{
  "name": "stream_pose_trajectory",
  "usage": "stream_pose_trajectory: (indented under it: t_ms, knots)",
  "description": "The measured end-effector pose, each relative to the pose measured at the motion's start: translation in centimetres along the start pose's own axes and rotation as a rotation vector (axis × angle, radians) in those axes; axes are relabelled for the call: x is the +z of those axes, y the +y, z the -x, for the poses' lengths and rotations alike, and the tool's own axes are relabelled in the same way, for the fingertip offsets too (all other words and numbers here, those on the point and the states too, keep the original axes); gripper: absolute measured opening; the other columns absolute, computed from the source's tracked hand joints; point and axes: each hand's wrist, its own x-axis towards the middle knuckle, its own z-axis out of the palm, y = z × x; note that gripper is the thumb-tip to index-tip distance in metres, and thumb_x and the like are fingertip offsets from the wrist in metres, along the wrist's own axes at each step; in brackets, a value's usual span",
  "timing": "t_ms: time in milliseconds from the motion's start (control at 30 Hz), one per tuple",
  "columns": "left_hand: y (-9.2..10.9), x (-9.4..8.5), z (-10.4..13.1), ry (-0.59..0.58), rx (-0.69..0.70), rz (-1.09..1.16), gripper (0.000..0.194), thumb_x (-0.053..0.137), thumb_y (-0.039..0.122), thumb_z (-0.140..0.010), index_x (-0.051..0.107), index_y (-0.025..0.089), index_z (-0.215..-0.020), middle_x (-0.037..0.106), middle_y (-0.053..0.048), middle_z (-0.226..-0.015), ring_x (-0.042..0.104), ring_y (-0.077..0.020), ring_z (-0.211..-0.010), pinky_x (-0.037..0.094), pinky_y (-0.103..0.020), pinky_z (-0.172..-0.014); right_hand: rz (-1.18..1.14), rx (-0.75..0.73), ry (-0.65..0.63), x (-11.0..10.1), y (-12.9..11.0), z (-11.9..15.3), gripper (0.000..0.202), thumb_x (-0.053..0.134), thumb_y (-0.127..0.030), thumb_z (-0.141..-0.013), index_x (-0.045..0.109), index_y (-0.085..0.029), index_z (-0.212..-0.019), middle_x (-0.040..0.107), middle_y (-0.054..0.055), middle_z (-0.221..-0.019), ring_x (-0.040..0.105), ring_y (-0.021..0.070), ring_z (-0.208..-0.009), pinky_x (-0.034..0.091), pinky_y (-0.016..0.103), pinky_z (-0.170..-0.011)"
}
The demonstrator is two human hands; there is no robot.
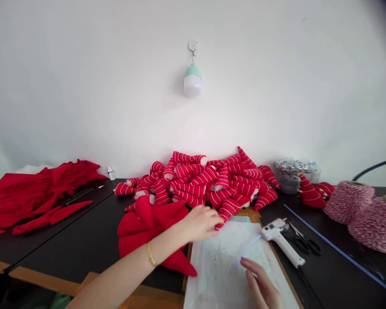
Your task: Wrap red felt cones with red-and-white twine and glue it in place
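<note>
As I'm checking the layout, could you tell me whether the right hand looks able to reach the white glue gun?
Probably yes: the white glue gun lies near the right hand, its handle uncovered, and nothing appears to block the way.

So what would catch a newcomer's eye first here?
Most likely the big heap of red, white-striped stuffed cones against the wall in the middle, with the left hand at its front edge. Plain red fabric pieces spread over the table's left side, while two cones of red-and-white twine stand at the far right. Above the heap, a mint-and-white bulb lamp hangs alone on the pale wall.
</note>
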Motion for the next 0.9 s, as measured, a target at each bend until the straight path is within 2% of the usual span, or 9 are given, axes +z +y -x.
stream_pose_trajectory:
  t_ms: [33,100,267,433,567,667,767,833,900]
  knots:
    - [0.8,1.1,2.1,-0.080,0.038,0.002,0.030,0.076,0.035,-0.083,0.072,0.022,-0.110,0.074,-0.007,-0.109,0.068,-0.0258,-0.102,0.053,-0.041,-0.093,-0.011,0.002,-0.009,0.0,-0.3,0.0,0.039,0.055,-0.050,-0.097,0.080,-0.020,-0.099,0.077,0.011,-0.107,0.074,0.0262,-0.101,0.062,0.029,-0.085]
    - [1.5,1.8,6.0,-0.104,-0.008,0.040,0.032,0.074,0.038,-0.084,0.072,0.022,-0.112,0.073,-0.009,-0.112,0.067,-0.0274,-0.107,0.053,-0.044,-0.096,-0.030,0.035,0.017,0.2,-1.2,0.1,0.040,0.055,-0.051,-0.096,0.080,-0.020,-0.097,0.077,0.012,-0.106,0.074,0.0262,-0.099,0.062,0.030,-0.086]
    - [0.0,-1.5,12.9,-0.085,-0.218,0.029,0.028,0.068,0.036,-0.089,0.073,0.029,-0.115,0.063,-0.009,-0.137,0.052,-0.0323,-0.134,0.041,-0.055,-0.113,-0.060,0.197,0.079,0.6,-3.1,0.5,0.043,0.058,-0.057,-0.091,0.079,-0.020,-0.095,0.076,0.011,-0.105,0.072,0.0285,-0.100,0.061,0.031,-0.083]
    - [-1.7,-2.9,16.7,-0.049,-0.347,0.001,0.042,0.070,0.037,-0.087,0.066,0.033,-0.129,0.054,-0.008,-0.148,0.045,-0.0324,-0.141,0.042,-0.055,-0.113,-0.086,0.307,0.075,0.6,-3.3,0.7,0.044,0.059,-0.058,-0.088,0.078,-0.020,-0.096,0.076,0.011,-0.104,0.070,0.0296,-0.100,0.058,0.034,-0.084]
    - [-2.0,-1.9,17.4,-0.136,-0.343,-0.016,0.067,0.085,0.039,-0.071,0.062,0.034,-0.134,0.048,-0.009,-0.154,0.039,-0.0364,-0.145,0.031,-0.063,-0.117,-0.081,0.345,0.045,0.1,-4.1,0.5,0.044,0.057,-0.056,-0.088,0.076,-0.018,-0.098,0.075,0.011,-0.105,0.067,0.0302,-0.102,0.053,0.037,-0.089]
    - [-2.0,-1.0,17.0,-0.140,-0.307,-0.042,0.057,0.081,0.025,-0.075,0.065,0.032,-0.129,0.052,-0.009,-0.150,0.040,-0.0353,-0.144,0.025,-0.063,-0.118,-0.075,0.373,0.037,-0.1,-4.8,0.4,0.044,0.055,-0.054,-0.089,0.074,-0.016,-0.101,0.074,0.012,-0.107,0.066,0.0292,-0.101,0.051,0.038,-0.087]
    - [-1.6,-0.8,16.2,-0.161,-0.299,-0.017,0.045,0.074,0.019,-0.078,0.068,0.029,-0.122,0.067,-0.008,-0.125,0.056,-0.0323,-0.127,0.033,-0.059,-0.114,-0.076,0.375,0.043,-0.1,-5.1,0.3,0.043,0.056,-0.052,-0.088,0.073,-0.014,-0.099,0.074,0.013,-0.104,0.066,0.0279,-0.095,0.051,0.038,-0.084]
    - [-0.9,-1.1,15.4,-0.101,-0.330,0.076,0.037,0.072,0.021,-0.078,0.068,0.026,-0.115,0.068,-0.008,-0.118,0.058,-0.0312,-0.120,0.038,-0.056,-0.111,-0.082,0.348,0.045,-0.1,-5.1,0.3,0.042,0.056,-0.051,-0.089,0.073,-0.014,-0.098,0.074,0.013,-0.102,0.066,0.0269,-0.091,0.052,0.038,-0.083]
    - [0.2,-1.6,14.3,0.054,-0.426,0.264,0.035,0.072,0.028,-0.080,0.063,0.024,-0.113,0.065,-0.009,-0.123,0.059,-0.0301,-0.120,0.043,-0.053,-0.108,-0.094,0.303,0.044,0.1,-5.0,0.3,0.039,0.055,-0.048,-0.091,0.073,-0.015,-0.098,0.074,0.013,-0.103,0.066,0.0262,-0.092,0.052,0.038,-0.084]
